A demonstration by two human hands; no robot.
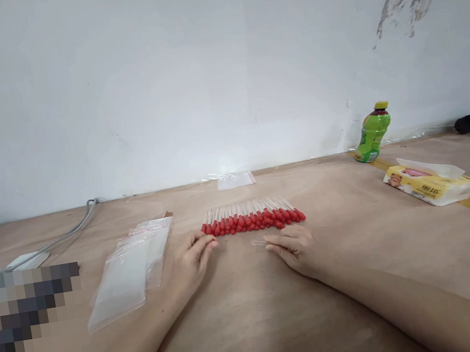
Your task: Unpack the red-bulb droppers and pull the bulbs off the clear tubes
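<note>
Red-tipped sticks (pixel 248 220) lie in a row at the centre of the frame on the table (pixel 250 328), red ends toward the bottom edge. Right of centre, the right hand (pixel 293 247) has its grip pinched on a thin clear loop (pixel 258 242) (its other end juts leftward). The left hand (pixel 192 260) is beside the row's left end; whether its grip is apart or together, I cannot tell. Clear bags (pixel 120 283) lie left of it.
</note>
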